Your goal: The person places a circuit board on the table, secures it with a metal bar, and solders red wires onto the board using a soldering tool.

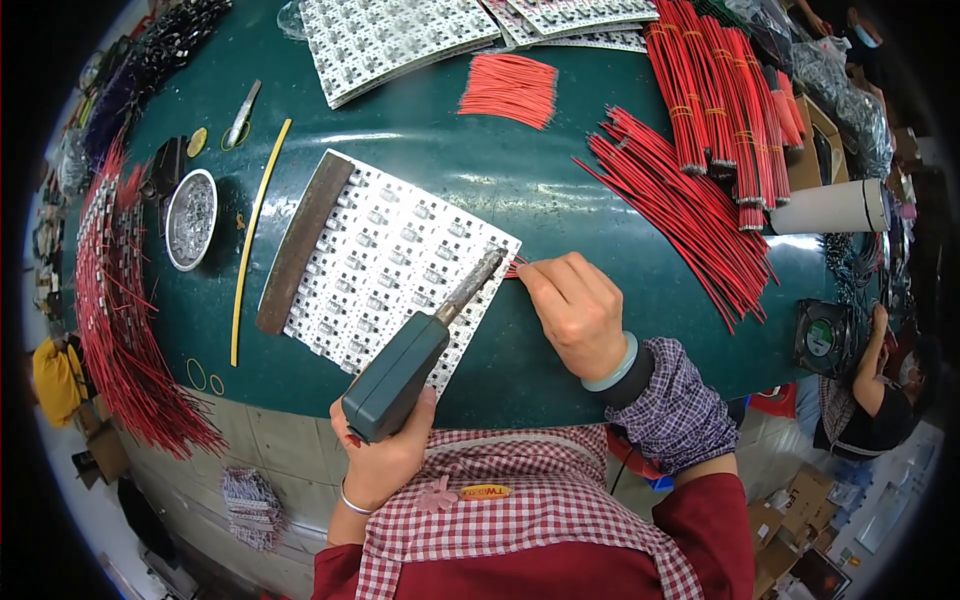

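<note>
My left hand (388, 462) is closed round the dark green body of a soldering gun (402, 372). Its metal tip reaches up and right to the far right corner of a white circuit board panel (375, 290) set with rows of small black parts. At that corner my right hand (575, 308) pinches a red wire (513, 267), its end by the tip; whether they touch I cannot tell. A brown, worn metal bar (308, 240) lies along the panel's left side.
Right of the panel lie loose red wires (690, 225) and banded wire bundles (705, 85). Short red wires (508, 90) and stacked panels (395, 40) lie at the back. Leftward are a yellow strip (257, 245), a bowl (192, 220), a knife (243, 115) and wired pieces (130, 330).
</note>
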`<action>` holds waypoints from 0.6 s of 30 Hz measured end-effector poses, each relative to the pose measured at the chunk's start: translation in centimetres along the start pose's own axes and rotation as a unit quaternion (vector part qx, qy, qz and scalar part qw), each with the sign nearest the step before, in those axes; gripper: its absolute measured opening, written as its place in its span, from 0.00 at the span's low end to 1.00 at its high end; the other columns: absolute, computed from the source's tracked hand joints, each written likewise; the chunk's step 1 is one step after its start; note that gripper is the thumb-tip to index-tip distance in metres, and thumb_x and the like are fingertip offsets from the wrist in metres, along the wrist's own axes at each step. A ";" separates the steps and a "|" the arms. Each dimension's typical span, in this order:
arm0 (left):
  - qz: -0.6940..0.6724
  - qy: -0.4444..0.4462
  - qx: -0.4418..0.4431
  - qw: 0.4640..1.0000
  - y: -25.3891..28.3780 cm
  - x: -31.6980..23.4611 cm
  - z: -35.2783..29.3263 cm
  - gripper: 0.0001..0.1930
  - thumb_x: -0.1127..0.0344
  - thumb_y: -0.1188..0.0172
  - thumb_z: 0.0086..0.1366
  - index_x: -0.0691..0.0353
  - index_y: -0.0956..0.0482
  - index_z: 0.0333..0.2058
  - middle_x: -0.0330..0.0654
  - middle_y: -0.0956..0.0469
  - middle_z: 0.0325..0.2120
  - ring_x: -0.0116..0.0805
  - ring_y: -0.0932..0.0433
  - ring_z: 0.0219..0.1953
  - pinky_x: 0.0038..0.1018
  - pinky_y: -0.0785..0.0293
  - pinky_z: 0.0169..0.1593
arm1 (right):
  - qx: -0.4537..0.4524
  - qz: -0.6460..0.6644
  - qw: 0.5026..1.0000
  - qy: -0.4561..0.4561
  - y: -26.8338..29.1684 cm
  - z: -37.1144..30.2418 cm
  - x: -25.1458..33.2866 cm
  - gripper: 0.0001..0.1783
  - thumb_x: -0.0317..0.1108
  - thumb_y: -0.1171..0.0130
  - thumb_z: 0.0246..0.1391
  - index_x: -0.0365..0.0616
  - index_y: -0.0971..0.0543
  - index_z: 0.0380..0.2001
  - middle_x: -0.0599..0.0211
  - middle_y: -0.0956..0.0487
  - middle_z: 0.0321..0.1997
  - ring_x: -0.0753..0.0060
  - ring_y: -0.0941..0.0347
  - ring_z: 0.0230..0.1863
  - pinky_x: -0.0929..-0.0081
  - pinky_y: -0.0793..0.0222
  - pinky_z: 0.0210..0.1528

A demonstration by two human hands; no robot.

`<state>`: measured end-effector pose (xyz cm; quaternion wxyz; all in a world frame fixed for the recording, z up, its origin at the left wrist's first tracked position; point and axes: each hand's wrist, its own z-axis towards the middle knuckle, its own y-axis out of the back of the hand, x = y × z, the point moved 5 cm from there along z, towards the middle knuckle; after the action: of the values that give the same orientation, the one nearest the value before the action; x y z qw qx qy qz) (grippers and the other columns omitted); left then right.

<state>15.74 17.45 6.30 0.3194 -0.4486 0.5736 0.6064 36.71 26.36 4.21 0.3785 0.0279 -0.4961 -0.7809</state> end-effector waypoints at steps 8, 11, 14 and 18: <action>0.034 -0.023 -0.013 0.999 -0.1 0.2 -0.4 0.06 0.72 0.29 0.55 0.63 0.17 0.30 0.38 0.20 0.27 0.31 0.24 0.23 0.24 0.31 0.31 | -0.006 0.009 1.000 -0.010 -0.1 0.0 0.0 0.13 0.18 0.37 0.39 0.36 0.20 0.34 0.63 0.21 0.31 0.63 0.24 0.30 0.69 0.27 0.30; 0.015 -0.006 -0.011 1.000 -0.2 0.7 -0.4 0.07 0.72 0.29 0.55 0.64 0.17 0.32 0.38 0.20 0.29 0.29 0.24 0.25 0.24 0.30 0.33 | -0.006 0.006 1.000 -0.012 0.0 0.1 0.0 0.13 0.18 0.37 0.39 0.36 0.20 0.33 0.63 0.22 0.30 0.62 0.24 0.30 0.69 0.27 0.30; -0.053 0.051 0.004 0.997 -0.5 0.6 0.0 0.08 0.74 0.30 0.55 0.68 0.18 0.34 0.39 0.20 0.28 0.25 0.24 0.27 0.22 0.29 0.33 | -0.007 0.009 1.000 -0.013 -0.1 0.0 -0.1 0.13 0.18 0.36 0.39 0.36 0.20 0.33 0.62 0.22 0.30 0.62 0.25 0.30 0.69 0.27 0.30; -0.077 0.061 0.014 0.995 -0.6 0.6 0.3 0.08 0.77 0.33 0.55 0.71 0.19 0.35 0.40 0.20 0.28 0.21 0.24 0.28 0.21 0.28 0.33 | -0.010 0.003 1.000 -0.005 -0.1 0.1 0.1 0.13 0.18 0.36 0.38 0.35 0.20 0.33 0.62 0.22 0.30 0.62 0.25 0.29 0.69 0.28 0.29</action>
<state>15.95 17.79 5.49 0.3356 -0.5230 0.5642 0.5437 36.57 26.38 4.20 0.3784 0.0192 -0.4904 -0.7848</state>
